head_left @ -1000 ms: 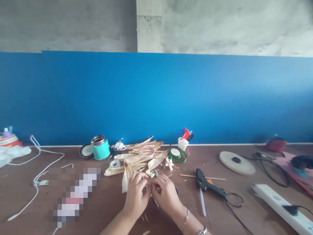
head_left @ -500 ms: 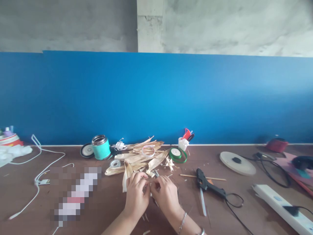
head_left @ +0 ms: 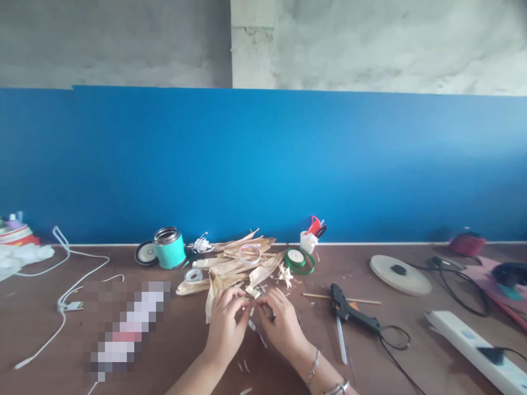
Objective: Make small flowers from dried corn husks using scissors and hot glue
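My left hand [head_left: 224, 323] and my right hand [head_left: 280, 323] meet low in the middle of the brown table [head_left: 173, 340]. Both have curled fingers pinched on a small pale piece of dried husk [head_left: 252, 325] held between them. Just beyond my fingers lies a heap of dried corn husks [head_left: 234, 269], and one long husk [head_left: 212, 296] touches my left hand. A small husk flower [head_left: 285, 274] lies behind my right hand. A black glue gun [head_left: 346, 310] rests to the right of my right hand.
A teal steel-rimmed jar [head_left: 168, 248], green ribbon spool [head_left: 300, 260], white cup of pens [head_left: 309, 237] and tape rings stand near the blue wall. White cables [head_left: 61, 285] lie left. A round white disc [head_left: 399, 273], power strip [head_left: 473, 343] and black cords sit right.
Both hands have shifted slightly away from me toward the husk heap, and the fingers have reworked their pinch on the small husk piece. Nothing else moved.
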Demonstrator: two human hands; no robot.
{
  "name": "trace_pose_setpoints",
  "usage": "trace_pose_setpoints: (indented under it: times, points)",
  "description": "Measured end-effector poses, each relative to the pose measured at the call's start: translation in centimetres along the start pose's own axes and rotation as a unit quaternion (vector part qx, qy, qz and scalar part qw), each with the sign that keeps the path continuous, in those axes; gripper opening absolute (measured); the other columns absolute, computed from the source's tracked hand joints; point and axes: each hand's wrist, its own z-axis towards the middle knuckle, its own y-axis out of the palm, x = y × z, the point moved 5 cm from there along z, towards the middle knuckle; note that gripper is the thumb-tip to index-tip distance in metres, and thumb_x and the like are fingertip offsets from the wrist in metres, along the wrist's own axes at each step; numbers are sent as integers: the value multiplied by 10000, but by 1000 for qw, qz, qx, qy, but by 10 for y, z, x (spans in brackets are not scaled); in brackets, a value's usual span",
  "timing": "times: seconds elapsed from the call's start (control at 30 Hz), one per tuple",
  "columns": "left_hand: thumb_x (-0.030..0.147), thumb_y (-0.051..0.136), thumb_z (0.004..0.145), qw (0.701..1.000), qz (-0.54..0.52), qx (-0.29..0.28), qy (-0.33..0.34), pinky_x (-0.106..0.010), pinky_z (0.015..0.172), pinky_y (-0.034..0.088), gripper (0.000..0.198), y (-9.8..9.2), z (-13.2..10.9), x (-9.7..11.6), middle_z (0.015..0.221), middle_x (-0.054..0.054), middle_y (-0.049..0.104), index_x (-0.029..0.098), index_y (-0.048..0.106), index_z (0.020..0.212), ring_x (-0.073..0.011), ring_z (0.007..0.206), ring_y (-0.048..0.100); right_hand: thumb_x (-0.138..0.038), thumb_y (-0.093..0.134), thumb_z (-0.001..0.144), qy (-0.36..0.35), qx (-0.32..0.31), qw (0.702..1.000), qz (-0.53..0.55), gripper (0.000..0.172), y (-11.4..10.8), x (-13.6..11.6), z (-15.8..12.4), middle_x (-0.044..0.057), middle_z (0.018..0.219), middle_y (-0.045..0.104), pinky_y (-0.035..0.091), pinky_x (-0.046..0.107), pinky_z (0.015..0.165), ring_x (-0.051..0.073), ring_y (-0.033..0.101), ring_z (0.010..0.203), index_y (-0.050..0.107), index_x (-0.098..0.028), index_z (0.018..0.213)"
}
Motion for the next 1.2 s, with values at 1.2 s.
trace_pose_setpoints:
  times: [1.2]
  points:
    - [341,670,731,852,-456,-144,-214,-321,760,498,128,9,-1,-2,950,-35,615,215,694,739,-218,916,588,-593,615,718,314,-170,800,482,429,30,11,-12,-56,547,458,210,183,384,48,290,399,527,-174,694]
